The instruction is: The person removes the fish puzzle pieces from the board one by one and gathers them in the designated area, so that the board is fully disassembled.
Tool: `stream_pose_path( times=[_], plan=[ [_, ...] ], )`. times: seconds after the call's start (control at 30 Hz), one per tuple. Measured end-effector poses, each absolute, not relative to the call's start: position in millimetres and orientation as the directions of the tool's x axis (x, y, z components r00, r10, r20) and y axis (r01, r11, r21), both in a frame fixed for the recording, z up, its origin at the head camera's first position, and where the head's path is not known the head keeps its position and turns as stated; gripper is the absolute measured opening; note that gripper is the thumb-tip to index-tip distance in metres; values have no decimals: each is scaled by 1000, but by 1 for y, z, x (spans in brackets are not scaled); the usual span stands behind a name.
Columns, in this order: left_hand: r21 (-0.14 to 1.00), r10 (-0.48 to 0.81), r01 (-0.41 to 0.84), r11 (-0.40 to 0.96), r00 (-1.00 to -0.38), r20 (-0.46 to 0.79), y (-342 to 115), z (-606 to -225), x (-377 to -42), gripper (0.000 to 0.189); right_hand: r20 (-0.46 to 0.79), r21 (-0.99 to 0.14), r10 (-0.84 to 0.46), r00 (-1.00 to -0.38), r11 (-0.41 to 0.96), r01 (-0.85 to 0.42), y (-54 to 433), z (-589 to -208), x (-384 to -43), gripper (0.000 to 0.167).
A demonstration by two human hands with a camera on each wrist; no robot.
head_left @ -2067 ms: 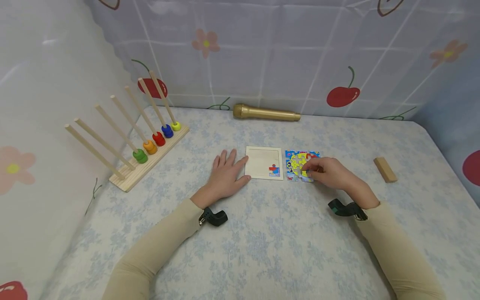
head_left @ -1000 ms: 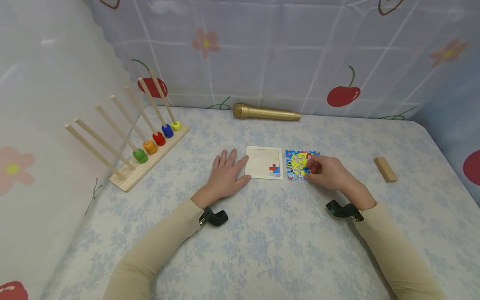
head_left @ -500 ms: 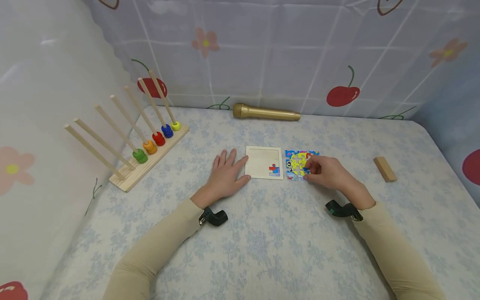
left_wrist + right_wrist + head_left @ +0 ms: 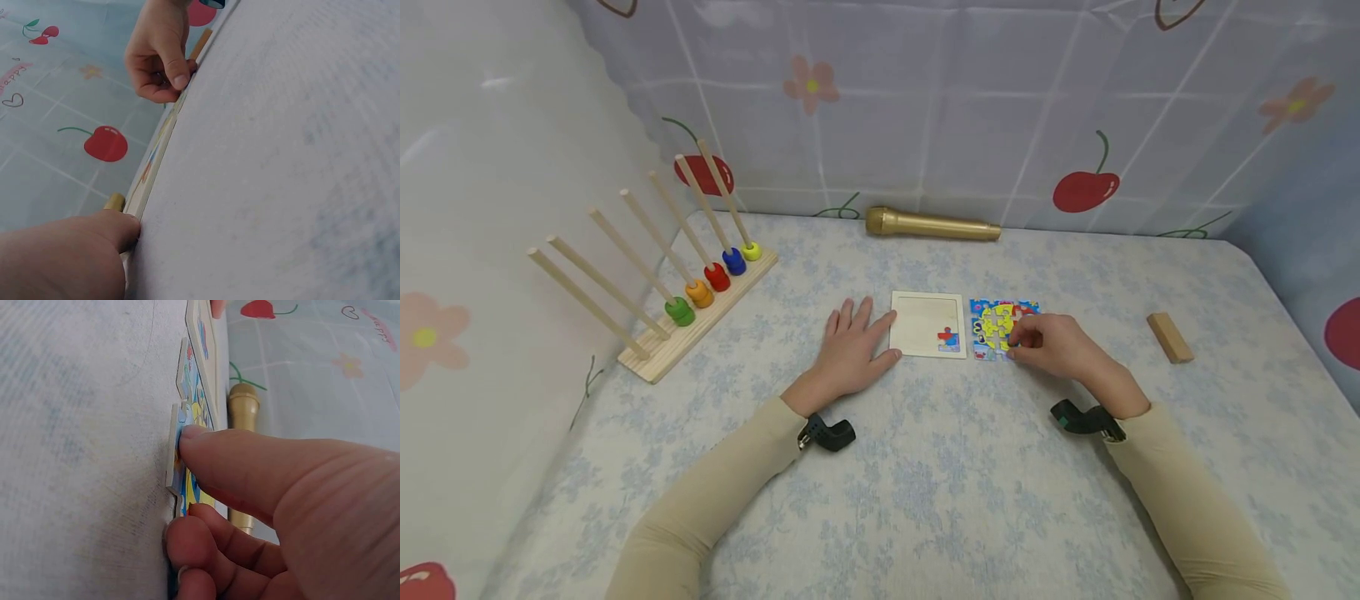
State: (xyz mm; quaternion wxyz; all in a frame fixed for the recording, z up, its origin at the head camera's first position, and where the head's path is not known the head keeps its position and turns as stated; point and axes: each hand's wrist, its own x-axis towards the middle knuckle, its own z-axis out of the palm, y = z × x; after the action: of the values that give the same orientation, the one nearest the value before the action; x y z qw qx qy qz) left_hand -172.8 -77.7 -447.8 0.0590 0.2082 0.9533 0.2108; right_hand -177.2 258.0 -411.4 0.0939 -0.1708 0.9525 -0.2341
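Observation:
My left hand (image 4: 846, 358) lies flat on the cloth with fingers spread. Its index finger and thumb touch the left edge of a shallow wooden puzzle tray (image 4: 916, 321). One red-and-blue puzzle piece (image 4: 948, 339) sits in the tray's lower right corner. Just right of the tray lies a jigsaw puzzle (image 4: 992, 321) in yellow, blue and red, its pieces close together. At its lower right corner, my right hand (image 4: 1063, 346) pinches a puzzle piece (image 4: 176, 453), thumb on its printed face and other fingers curled. The hand hides that side of the puzzle in the head view.
A gold microphone (image 4: 932, 225) lies behind the tray by the curtain. On the left stands a wooden peg rack (image 4: 696, 321) with coloured beads at the foot of several pegs. A small wooden block (image 4: 1170, 338) rests at the right.
The right hand has shifted slightly left and its thumb now covers the lower right corner piece, visible two seconds ago. The left hand and tray have stayed in place.

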Motion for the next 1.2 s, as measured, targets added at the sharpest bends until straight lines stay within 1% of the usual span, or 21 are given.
stream_pose_path(
  times=[0.3,0.77,1.0,1.2],
  plan=[
    [423,425,376,825,-905,-24,-78,-447,-174,64,-116,-480,-337,-934,842,-244,259,-412,-180,18],
    [420,425,375,826,-905,-28,-78,-448,-175,64,-113,-487,-341,-933,838,-247,259,-410,-179,21],
    [416,430,381,826,-902,-28,-77,-448,-175,64,-110,-493,-333,-937,836,-239,262,-408,-177,20],
    [424,425,375,824,-905,-26,-78,-449,-173,64,-87,-496,-346,-934,828,-261,259,-402,-178,16]
  ],
)
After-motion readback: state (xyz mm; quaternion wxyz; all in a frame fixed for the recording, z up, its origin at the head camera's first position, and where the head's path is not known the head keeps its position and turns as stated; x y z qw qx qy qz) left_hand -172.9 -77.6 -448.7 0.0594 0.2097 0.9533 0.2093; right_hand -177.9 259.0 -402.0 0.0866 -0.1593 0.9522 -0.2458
